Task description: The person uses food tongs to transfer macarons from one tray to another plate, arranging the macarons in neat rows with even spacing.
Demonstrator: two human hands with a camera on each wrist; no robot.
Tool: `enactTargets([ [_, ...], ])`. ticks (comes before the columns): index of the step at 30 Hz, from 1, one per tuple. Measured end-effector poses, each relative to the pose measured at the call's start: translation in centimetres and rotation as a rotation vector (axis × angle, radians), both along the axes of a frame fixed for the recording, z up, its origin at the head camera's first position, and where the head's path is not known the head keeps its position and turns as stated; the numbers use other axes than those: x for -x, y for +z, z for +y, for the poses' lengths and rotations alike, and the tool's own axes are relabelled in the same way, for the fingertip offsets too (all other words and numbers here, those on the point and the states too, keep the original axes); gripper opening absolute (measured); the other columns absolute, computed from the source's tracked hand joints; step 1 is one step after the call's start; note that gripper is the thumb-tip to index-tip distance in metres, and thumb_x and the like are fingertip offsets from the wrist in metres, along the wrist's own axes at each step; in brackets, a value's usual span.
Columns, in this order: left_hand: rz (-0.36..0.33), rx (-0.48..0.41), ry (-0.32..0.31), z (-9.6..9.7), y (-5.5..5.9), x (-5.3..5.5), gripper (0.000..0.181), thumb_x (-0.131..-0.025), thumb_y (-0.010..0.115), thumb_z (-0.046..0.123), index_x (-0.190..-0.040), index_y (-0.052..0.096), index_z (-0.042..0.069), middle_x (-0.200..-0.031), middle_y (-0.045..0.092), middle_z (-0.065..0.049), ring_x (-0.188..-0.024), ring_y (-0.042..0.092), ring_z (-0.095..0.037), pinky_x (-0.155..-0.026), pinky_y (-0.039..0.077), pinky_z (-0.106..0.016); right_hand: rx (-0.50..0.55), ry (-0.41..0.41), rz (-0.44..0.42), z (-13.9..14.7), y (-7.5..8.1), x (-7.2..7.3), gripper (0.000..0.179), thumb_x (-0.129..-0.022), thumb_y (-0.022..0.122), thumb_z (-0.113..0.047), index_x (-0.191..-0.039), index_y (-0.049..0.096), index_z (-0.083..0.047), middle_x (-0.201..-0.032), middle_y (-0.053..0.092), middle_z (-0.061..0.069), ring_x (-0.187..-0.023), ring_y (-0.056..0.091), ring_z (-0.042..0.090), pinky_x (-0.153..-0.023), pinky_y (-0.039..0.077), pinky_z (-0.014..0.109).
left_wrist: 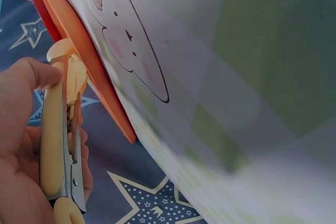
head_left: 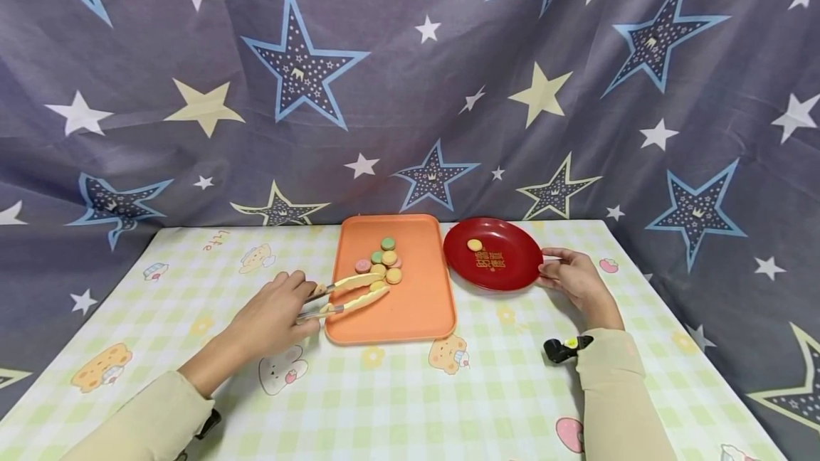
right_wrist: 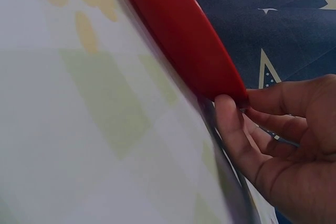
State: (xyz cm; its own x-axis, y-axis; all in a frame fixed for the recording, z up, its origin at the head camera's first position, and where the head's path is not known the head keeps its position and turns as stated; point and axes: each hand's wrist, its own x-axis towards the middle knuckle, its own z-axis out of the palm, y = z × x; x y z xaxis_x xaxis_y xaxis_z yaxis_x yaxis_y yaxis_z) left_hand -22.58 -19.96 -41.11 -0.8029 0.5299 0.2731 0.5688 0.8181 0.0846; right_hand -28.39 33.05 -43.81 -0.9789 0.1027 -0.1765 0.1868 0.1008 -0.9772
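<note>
My left hand (head_left: 275, 311) grips a pair of tongs (left_wrist: 52, 135) with pale yellow handles and tips. Their parted tips reach over the orange tray (head_left: 410, 315), right at a yellow macaron (head_left: 378, 286) on the near side of a small pile. Green, pink and yellow macarons make up that pile, with a green one (head_left: 387, 242) at the back. My right hand (head_left: 579, 283) pinches the right rim of a round red plate (right_wrist: 178, 35) between thumb and fingers. One yellow macaron (head_left: 475, 245) lies on the plate, beside gold lettering.
The tray and plate stand side by side at the back of a table covered with a green-checked cloth (head_left: 384, 411) with cartoon prints. Behind them hangs a dark star-patterned curtain (head_left: 397, 91). A black wrist device (head_left: 564, 349) sits at my right cuff.
</note>
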Motion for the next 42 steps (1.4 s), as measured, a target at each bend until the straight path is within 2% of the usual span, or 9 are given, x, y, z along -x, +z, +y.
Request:
enactTargets([
  [10,-0.046,0.005,0.023,-0.8,0.0,0.0,0.044,-0.085,0.074,0.032,-0.114,0.067,-0.001,-0.092,0.047,0.001,-0.081,0.040,-0.019,-0.071,0.035,-0.034,0.006,0.004,0.003,0.0,-0.1,0.0,0.055,-0.096,0.052,0.010,-0.149,0.037,0.011,-0.100,0.069,0.010,-0.081,0.070,0.015,-0.077,0.060,0.030],
  [21,-0.058,-0.019,-0.004,-1.3,0.4,-0.1,0.039,-0.085,0.072,0.027,-0.112,0.068,0.000,-0.093,0.051,-0.002,-0.079,0.040,-0.018,-0.071,0.035,-0.034,0.023,0.003,0.003,0.0,0.0,-0.1,0.054,-0.096,0.051,0.010,-0.149,0.037,0.012,-0.098,0.070,0.008,-0.080,0.070,0.015,-0.076,0.060,0.029],
  [34,-0.077,-0.012,0.024,-2.0,0.7,0.1,0.041,-0.082,0.071,0.027,-0.113,0.069,0.000,-0.093,0.052,-0.001,-0.080,0.042,-0.018,-0.071,0.037,-0.034,0.023,0.004,-0.003,-0.1,0.0,-0.1,0.055,-0.096,0.051,0.010,-0.149,0.037,0.011,-0.097,0.070,0.006,-0.080,0.070,0.014,-0.077,0.059,0.029],
  [42,-0.110,-0.016,0.016,-2.7,1.1,0.0,0.041,-0.083,0.072,0.026,-0.113,0.069,-0.002,-0.094,0.053,0.000,-0.080,0.043,-0.017,-0.071,0.039,-0.035,0.034,0.011,-0.001,0.0,-0.1,0.0,0.055,-0.096,0.051,0.010,-0.149,0.036,0.011,-0.094,0.069,0.003,-0.080,0.070,0.014,-0.077,0.059,0.029],
])
